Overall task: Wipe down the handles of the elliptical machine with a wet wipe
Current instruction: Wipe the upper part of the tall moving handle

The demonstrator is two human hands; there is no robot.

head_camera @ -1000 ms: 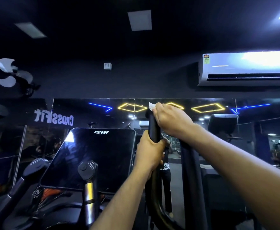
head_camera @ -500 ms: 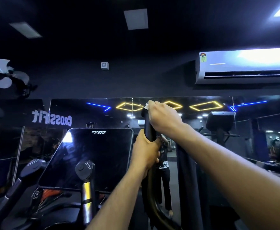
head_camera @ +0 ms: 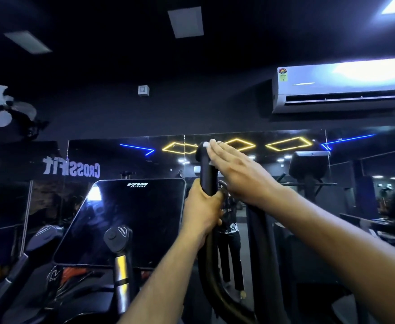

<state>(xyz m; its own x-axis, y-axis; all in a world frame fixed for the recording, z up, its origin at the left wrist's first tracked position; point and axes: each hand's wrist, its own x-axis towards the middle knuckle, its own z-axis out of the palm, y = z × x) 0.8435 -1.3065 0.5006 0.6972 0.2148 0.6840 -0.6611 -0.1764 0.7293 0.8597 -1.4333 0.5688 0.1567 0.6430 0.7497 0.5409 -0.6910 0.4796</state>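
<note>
— Where is the wet wipe (head_camera: 206, 145)?
— At the very top of the black handle (head_camera: 207, 176), a small white patch showing under the right hand (head_camera: 237, 173). That hand lies flat against the handle's right side, fingers (head_camera: 217, 150) straight and together, pressing the wipe on.
— And the left hand (head_camera: 201, 215)?
— Lower on the same handle, fingers curled tight around it, holding it.
— Anything else nearby?
— The dark console screen (head_camera: 126, 220) stands just left of the handle, and an air conditioner (head_camera: 339, 87) hangs on the wall above.
</note>
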